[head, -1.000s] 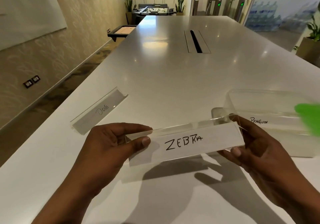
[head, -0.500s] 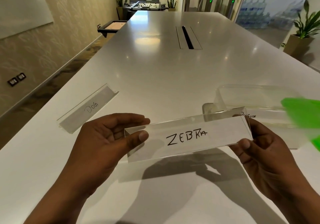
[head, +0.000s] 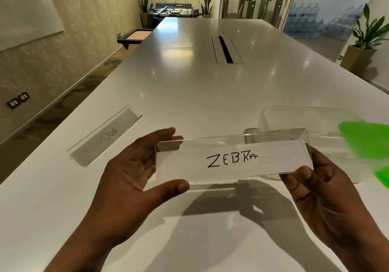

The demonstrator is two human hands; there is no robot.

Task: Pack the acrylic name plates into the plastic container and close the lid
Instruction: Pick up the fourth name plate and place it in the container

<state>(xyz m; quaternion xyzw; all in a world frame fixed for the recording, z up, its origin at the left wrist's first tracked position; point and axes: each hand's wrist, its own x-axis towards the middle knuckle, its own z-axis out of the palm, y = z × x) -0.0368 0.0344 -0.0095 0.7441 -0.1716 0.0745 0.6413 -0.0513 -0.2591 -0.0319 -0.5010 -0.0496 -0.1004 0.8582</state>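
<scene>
Zebra plate [head: 231, 160] above bench [head: 189, 95], right hand [head: 322, 189] pinching end, left hand [head: 136, 172] spread, barely touching; container [head: 305, 118] beside, likely next.

Count, head view:
- acrylic name plates: 2 clearly seen, ZEBRA plate [head: 231, 159] and DOG plate [head: 105, 137]
- clear plastic container [head: 299, 120]: 1, contents too blurred to count
- green lid [head: 366, 143]: 1, blurred at the right edge
- hands: 2, left hand [head: 130, 177] and right hand [head: 320, 189]
- desk [head: 200, 86]: 1, with 1 cable slot [head: 225, 49]
- potted plant [head: 364, 46] beside the desk: 1
</scene>
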